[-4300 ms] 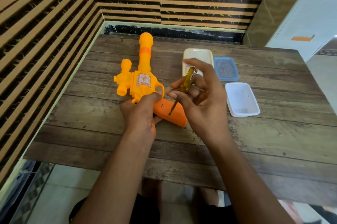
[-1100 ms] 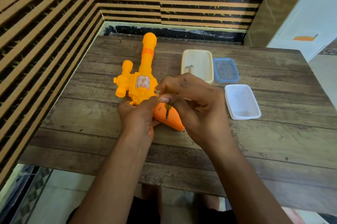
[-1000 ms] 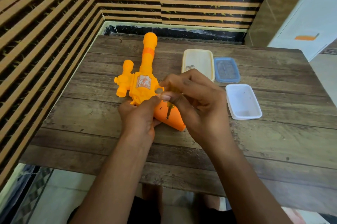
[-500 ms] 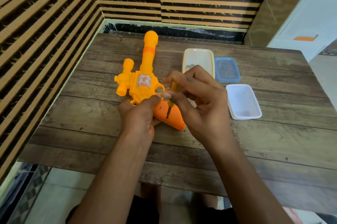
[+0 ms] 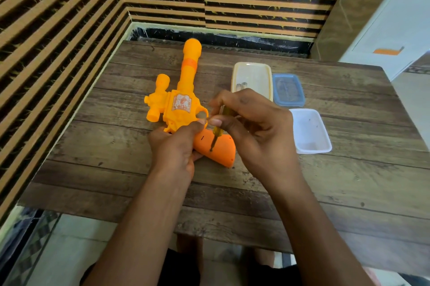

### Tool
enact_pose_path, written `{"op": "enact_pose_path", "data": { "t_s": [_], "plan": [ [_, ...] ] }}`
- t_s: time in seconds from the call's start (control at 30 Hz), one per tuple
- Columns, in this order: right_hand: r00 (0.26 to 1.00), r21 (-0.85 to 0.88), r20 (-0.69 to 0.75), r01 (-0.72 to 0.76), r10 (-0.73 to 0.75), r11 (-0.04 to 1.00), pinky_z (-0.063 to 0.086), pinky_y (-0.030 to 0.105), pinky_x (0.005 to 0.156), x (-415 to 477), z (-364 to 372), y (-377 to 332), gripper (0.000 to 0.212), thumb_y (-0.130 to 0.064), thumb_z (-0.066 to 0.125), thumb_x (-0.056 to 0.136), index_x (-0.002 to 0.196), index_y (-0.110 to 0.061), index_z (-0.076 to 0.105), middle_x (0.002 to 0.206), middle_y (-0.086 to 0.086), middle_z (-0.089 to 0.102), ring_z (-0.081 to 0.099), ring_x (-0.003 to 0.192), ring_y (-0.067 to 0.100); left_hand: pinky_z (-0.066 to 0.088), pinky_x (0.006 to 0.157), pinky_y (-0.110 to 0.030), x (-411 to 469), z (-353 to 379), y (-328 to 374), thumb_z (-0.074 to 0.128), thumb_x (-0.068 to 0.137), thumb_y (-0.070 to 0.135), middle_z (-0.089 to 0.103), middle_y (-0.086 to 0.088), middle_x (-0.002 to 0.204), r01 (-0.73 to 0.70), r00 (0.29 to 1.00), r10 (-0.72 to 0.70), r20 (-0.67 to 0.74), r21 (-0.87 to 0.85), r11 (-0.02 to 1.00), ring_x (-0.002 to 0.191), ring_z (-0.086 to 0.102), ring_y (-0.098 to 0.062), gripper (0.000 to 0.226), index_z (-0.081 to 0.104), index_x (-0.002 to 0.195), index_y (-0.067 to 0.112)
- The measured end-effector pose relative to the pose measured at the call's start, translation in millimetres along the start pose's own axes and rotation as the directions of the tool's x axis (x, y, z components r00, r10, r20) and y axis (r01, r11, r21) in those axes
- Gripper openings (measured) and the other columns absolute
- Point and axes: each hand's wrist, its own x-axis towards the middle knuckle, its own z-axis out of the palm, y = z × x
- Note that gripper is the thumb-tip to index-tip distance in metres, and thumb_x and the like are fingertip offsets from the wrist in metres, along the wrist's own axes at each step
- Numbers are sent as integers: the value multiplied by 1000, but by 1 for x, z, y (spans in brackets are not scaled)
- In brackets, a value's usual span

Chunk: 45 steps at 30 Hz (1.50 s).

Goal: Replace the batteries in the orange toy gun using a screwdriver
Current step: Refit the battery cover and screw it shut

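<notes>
The orange toy gun [image 5: 180,109] lies flat on the wooden table [image 5: 325,181], barrel pointing away, its darker orange grip toward me. My left hand [image 5: 174,146] presses down on the gun where body and grip meet. My right hand [image 5: 253,127] pinches a small screwdriver with a yellow handle [image 5: 218,126]. Its metal tip stands on the grip's face, nearly upright. Batteries [image 5: 242,87] lie in the cream tray behind my right hand.
A cream tray [image 5: 252,69], a blue-lidded container [image 5: 288,89] and a white tray [image 5: 310,132] sit to the right of the gun. Striped walls close the table's left and far sides. The table's near edge is just below my forearms.
My right hand's fingers have shifted around the screwdriver handle while its tip stays on the grip. The gun and my left hand have stayed in place.
</notes>
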Motion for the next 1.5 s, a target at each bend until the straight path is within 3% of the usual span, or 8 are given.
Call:
{"op": "enact_pose_path", "data": {
  "t_s": [0.17,0.33,0.5,0.7,0.9,1.07,1.27,1.5],
  "plan": [
    [1000,37,-17,27,-26,999,50,22,74,0,3,-4,12,-2,73,94,105,-5,79,97,-3,74,70,88,10,64,66,-50,-1,-2,-1,81,83,-1,78,-17,105,-5,1000,5,19,-4,1000,88,77,-31,38,72,119,6],
    [998,118,63,-10,2,993,60,48,87,-3,-1,-5,32,15,63,93,115,-4,75,113,5,77,75,105,20,64,62,-49,5,-2,-3,81,81,-3,79,-15,105,21,1000,-21,3,-3,1000,93,78,-32,40,72,119,7],
    [1000,-59,17,1,0,998,49,21,73,0,-5,-2,24,5,76,90,111,-8,77,94,-1,74,65,83,2,64,61,-53,7,0,-2,86,77,-3,80,-14,104,21,1000,-21,-7,-9,1000,93,78,-32,44,73,117,9],
    [998,-132,-48,28,-35,991,53,24,64,-3,-1,-2,20,-10,83,90,109,-11,78,86,7,57,60,76,17,65,60,-46,2,-2,-2,80,83,-3,80,-14,102,12,1000,-12,25,-9,1000,81,80,-24,38,71,119,6],
    [999,9,50,16,-16,1000,59,42,83,-4,-3,-2,32,13,62,94,118,-5,73,114,4,73,74,102,20,63,57,-46,7,-1,-1,83,80,-2,78,-16,109,29,1000,-29,-6,-10,1000,93,77,-33,45,69,122,8],
    [1000,-76,-15,-17,16,997,45,14,75,-1,-2,-1,26,5,77,89,111,-9,77,95,-5,68,63,86,2,63,55,-45,6,0,1,87,77,-2,79,-14,105,42,999,-42,-11,4,999,84,78,-27,46,71,119,8],
    [995,-64,-93,-51,45,997,53,31,61,-2,-2,-1,18,-17,83,90,107,-15,78,86,-11,58,63,74,16,64,56,-43,5,0,1,85,80,-1,78,-14,105,43,999,-42,-19,14,999,82,77,-25,44,69,119,7],
    [998,29,1,-70,70,997,60,44,79,-5,4,-7,36,11,63,93,115,-14,75,109,-5,78,74,91,12,64,68,-58,4,-1,0,85,78,-3,80,-15,103,27,1000,-28,12,10,1000,90,79,-32,42,72,116,8]
  ]
}}
